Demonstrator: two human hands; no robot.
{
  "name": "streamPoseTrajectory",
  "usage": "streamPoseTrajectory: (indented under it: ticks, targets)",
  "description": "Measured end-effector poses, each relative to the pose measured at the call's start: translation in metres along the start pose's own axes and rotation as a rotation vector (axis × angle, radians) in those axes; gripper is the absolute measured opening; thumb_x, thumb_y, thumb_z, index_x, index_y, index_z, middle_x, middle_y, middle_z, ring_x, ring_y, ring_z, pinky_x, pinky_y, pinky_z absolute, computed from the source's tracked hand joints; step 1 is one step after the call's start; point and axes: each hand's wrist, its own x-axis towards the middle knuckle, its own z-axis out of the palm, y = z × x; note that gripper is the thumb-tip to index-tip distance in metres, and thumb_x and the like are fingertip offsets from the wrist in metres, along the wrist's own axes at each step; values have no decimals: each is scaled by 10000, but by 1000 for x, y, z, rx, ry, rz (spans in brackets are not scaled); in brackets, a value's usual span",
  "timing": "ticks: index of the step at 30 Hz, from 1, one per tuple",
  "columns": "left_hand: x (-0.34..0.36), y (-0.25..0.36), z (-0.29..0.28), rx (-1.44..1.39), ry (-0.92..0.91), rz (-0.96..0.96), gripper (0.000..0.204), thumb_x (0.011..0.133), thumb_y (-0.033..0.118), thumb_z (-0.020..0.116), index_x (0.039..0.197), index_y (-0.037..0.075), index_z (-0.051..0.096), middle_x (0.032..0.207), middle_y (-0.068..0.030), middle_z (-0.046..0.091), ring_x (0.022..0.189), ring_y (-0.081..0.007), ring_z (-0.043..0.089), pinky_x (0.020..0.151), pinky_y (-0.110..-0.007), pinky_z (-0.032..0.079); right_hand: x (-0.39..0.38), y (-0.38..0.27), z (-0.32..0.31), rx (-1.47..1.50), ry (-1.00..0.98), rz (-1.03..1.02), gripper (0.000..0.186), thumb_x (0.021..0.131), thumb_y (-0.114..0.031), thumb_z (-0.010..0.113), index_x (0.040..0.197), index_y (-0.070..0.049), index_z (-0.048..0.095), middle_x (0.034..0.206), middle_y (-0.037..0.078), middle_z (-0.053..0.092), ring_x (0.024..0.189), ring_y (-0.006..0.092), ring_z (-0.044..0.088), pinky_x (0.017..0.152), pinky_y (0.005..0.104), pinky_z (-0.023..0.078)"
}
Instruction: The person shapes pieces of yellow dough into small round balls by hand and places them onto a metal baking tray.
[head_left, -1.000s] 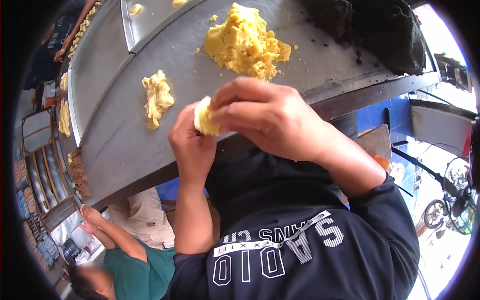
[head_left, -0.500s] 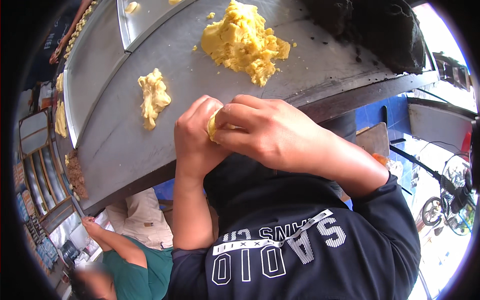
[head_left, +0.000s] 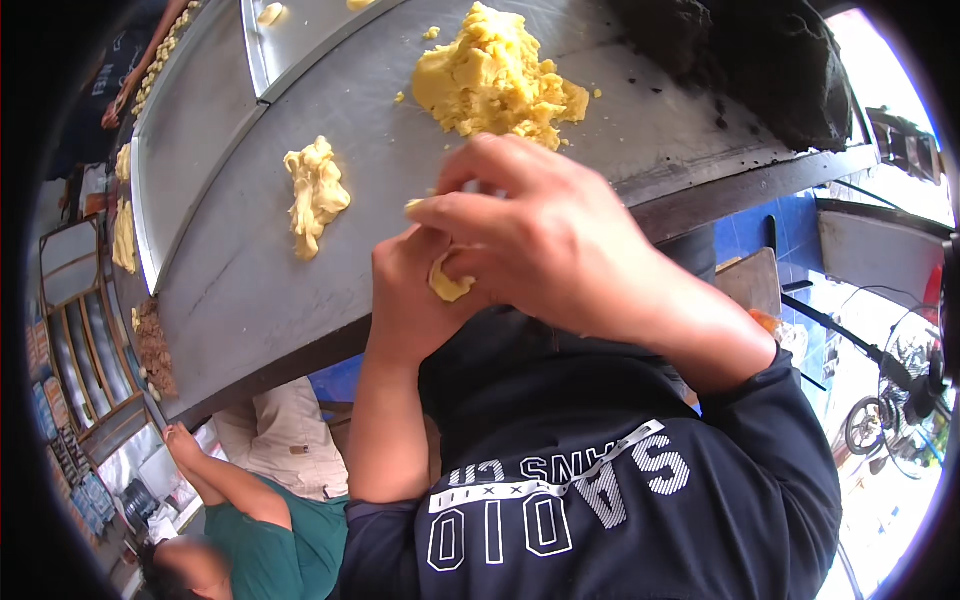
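Observation:
My left hand [head_left: 405, 290] is closed around a small piece of yellow dough [head_left: 450, 283], just over the table's near edge. Above it, partly covering it, my right hand [head_left: 550, 235] has its fingers bent, with a dab of yellow dough [head_left: 413, 204] at the fingertips. Part of the held piece is hidden behind the right fingers. Beyond my hands a big crumbly mound of yellow dough [head_left: 490, 80] rests on the grey metal table [head_left: 230, 290]. A smaller, paler, softer lump [head_left: 318, 195] lies to its left.
A dark, lumpy mass [head_left: 775, 75] covers the far right of the table. Metal trays [head_left: 195, 110] line the left, a few pale pieces in one. Another person in a green shirt [head_left: 255, 535] sits or stands at the lower left. A fan [head_left: 910, 375] is at the right.
My right hand has lifted and shifted up across the left hand, its fingers spreading somewhat. My left hand has moved slightly right and down, and more of its dough piece shows.

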Motion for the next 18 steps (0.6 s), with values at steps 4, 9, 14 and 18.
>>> streamPoseTrajectory:
  ticks: [4,9,14,18]
  targets:
    - [3,2,-6,-619,-106,-256,595,962,466,956,1246,32,663,934,38,614,840,-69,533,793,-245,482,-13,34,-19,-447,-20,158,173,915,-117,701,1042,-90,815,1025,102,693,1046,336,740,860,468,623]
    - [-1,-13,-14,-695,-126,-228,487,1131,466,746,1273,6,676,943,18,619,867,-67,544,817,-233,457,-22,33,-31,-342,-18,180,98,921,-71,701,1008,-59,745,1075,116,715,1029,357,734,853,471,618]
    - [4,1,-14,-817,-71,-321,467,1238,440,493,1283,19,690,937,-8,626,786,-84,516,717,-277,428,-28,32,-29,-131,-63,241,189,1007,-55,727,1179,-83,802,1086,110,720,1050,354,731,889,463,612]
    - [-1,-7,-11,-781,21,-253,378,1227,397,524,1204,41,648,1061,-97,647,785,-121,559,666,-263,450,-33,39,-25,-359,-89,16,289,924,-95,703,1195,-69,801,1038,98,728,1040,324,741,864,459,613]
